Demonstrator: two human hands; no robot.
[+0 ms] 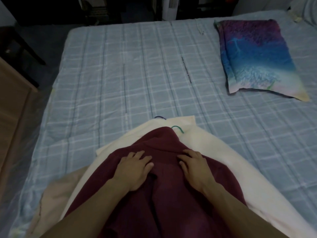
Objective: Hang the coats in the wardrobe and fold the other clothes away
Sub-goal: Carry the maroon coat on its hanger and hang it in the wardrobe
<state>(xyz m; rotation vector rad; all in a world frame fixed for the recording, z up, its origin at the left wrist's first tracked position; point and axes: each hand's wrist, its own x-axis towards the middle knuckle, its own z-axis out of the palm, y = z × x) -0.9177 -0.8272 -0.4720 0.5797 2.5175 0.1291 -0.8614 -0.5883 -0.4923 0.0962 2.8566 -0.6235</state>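
Observation:
A dark maroon garment (164, 200) lies on top of a cream garment (216, 152) at the near edge of the bed (137, 74). A beige piece of clothing (56, 191) shows under them at the left. A green hanger hook (178, 128) and a dark blue hook (160, 117) stick out at the far end of the pile. My left hand (133, 169) rests flat on the maroon cloth with fingers spread. My right hand (193, 167) lies flat on it too, fingertips at a fold near the collar.
A blue and purple patterned pillow (255, 57) sits at the far right of the checked bedsheet. A wooden cabinet (12, 103) stands left of the bed, a dark stool (15, 48) behind it. A white tower fan (169, 7) stands beyond the bed.

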